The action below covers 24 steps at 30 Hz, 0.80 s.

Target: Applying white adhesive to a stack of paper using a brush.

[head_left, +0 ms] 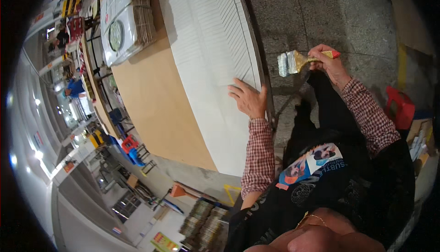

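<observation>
A paintbrush (298, 63) with pale, coated-looking bristles and a red-tipped handle is gripped in my right hand (331, 65), out past the table's edge and above the floor. The bristles point left, toward the table. My left hand (250, 98) lies with fingers spread on the white sheets (197, 64), close to their right edge. Those sheets are layered and fanned out, so that a row of stepped edges runs along their upper right part. Under them is a tan tabletop (151, 101).
Stacked packs with printed white faces (120, 27) sit at the table's upper left. A red plastic stool (398, 107) stands at the right. Bundled stacks (201, 222) are on the floor at the bottom. A person in blue (74, 88) is far off left.
</observation>
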Each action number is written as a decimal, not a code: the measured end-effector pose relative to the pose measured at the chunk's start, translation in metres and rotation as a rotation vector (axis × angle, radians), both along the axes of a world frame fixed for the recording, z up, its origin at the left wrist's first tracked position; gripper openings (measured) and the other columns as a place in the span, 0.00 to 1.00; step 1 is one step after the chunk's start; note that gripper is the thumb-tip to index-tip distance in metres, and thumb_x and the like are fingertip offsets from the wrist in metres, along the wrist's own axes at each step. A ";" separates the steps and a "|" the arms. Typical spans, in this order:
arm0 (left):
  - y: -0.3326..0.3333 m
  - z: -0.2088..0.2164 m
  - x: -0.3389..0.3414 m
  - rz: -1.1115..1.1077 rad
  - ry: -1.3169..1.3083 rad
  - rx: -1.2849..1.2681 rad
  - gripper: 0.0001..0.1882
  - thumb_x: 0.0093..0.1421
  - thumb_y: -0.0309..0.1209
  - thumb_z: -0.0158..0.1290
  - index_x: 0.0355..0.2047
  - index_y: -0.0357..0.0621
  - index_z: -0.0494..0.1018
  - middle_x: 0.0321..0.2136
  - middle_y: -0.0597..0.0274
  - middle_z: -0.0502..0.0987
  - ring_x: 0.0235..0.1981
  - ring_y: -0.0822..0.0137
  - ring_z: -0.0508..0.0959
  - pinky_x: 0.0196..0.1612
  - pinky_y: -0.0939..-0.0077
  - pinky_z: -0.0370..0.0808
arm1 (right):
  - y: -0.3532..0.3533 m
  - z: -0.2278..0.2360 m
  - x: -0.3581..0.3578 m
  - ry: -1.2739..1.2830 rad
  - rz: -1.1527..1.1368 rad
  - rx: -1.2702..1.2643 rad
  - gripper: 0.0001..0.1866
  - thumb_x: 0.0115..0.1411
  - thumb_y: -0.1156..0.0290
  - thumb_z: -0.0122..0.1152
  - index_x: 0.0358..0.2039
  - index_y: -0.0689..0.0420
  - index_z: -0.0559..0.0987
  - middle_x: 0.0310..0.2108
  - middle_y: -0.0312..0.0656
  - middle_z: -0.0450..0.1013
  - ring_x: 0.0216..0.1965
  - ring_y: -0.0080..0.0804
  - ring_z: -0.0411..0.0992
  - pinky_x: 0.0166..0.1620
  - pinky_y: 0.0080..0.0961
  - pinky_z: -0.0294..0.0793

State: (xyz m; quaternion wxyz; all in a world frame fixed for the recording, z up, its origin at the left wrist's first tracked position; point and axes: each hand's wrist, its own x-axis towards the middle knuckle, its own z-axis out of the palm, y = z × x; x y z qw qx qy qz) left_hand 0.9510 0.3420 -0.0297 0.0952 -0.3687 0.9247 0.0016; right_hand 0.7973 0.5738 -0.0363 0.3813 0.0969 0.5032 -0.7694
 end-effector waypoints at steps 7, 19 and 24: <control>0.025 -0.030 0.031 0.094 0.165 -0.046 0.56 0.46 0.60 0.58 0.63 0.34 0.47 0.61 0.27 0.45 0.63 0.32 0.45 0.63 0.48 0.51 | 0.014 0.039 -0.012 0.237 0.065 -0.049 0.08 0.63 0.67 0.54 0.35 0.59 0.75 0.41 0.39 0.69 0.36 0.22 0.72 0.40 0.23 0.77; 0.015 -0.010 0.024 0.041 0.094 0.096 0.51 0.49 0.61 0.54 0.61 0.34 0.53 0.57 0.25 0.55 0.57 0.28 0.57 0.55 0.49 0.63 | -0.007 0.044 -0.022 0.986 0.340 0.220 0.09 0.62 0.70 0.51 0.31 0.61 0.77 0.33 0.38 0.72 0.36 0.26 0.72 0.39 0.26 0.74; 0.003 -0.001 0.016 -0.014 0.030 0.193 0.45 0.51 0.60 0.51 0.58 0.37 0.59 0.53 0.29 0.63 0.50 0.34 0.68 0.46 0.55 0.72 | -0.016 0.038 -0.026 1.129 0.383 0.157 0.08 0.61 0.71 0.52 0.29 0.61 0.77 0.33 0.40 0.74 0.37 0.29 0.73 0.40 0.28 0.72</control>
